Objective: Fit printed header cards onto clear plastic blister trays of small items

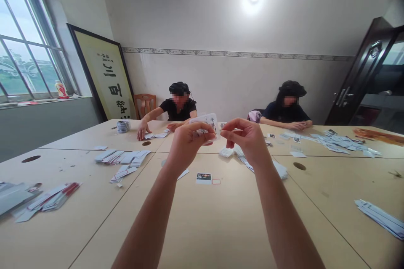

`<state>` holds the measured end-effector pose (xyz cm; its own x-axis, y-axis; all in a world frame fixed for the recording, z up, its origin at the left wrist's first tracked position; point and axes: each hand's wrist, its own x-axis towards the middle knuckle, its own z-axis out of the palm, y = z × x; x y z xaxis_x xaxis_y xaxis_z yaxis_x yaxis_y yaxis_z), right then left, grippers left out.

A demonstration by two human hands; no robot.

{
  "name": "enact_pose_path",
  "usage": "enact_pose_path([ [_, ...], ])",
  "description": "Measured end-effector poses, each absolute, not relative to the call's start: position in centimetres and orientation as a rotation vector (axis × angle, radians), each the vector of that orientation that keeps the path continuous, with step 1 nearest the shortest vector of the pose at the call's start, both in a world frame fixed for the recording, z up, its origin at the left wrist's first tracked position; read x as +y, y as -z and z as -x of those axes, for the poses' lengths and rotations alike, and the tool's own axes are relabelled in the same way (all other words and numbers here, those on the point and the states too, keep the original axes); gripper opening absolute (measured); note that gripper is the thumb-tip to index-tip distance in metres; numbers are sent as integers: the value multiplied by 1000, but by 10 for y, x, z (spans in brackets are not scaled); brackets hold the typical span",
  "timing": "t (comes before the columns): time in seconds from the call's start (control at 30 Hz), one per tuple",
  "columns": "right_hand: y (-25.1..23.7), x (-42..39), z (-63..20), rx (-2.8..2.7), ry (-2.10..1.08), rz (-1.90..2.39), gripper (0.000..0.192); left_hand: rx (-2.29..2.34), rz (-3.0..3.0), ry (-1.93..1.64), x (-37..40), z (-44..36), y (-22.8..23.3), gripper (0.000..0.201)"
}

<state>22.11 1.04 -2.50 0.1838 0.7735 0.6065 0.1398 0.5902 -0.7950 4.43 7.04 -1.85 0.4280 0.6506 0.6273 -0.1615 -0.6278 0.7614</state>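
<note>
Raised over the table, my left hand (193,141) pinches a clear, flat plastic piece (206,118) with rounded corners and dark printed marks. Its fingers cover the lower part. Close to the right edge of that piece is my right hand (244,136), thumb and fingertips pressed together. Whatever sits between those fingertips is too small to make out. On the table below, between my forearms, lie a small card with a dark picture (203,178) and a small white label with a red border (216,181).
Piles of white paper slips (123,157) lie left, with more slips (277,169) beyond my right forearm and a scattered heap (334,141) far right. A round stack (123,126) stands near a co-worker (179,107) reaching for slips. Another person (288,107) sits right. The table (221,227) has round holes.
</note>
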Motion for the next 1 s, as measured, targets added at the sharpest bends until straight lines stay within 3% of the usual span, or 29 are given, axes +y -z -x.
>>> enact_pose_path([
  [0.33, 25, 9, -219, -1407, -499, 820, 14, 366, -1774, -1287, 71, -49, 22, 19],
  [0.63, 27, 4, -212, -1533, 68, 865, 3, 340, -1619, -1130, 64, -51, 17, 27],
  [0.73, 29, 4, -214, -1534, 270, 874, 12, 319, -1626, -1060, 60, -50, 16, 33],
  [1.0, 18, -8, -245, -1031, 426, 739, 12, 503, -1870, -1200, 63, -43, 13, 33],
])
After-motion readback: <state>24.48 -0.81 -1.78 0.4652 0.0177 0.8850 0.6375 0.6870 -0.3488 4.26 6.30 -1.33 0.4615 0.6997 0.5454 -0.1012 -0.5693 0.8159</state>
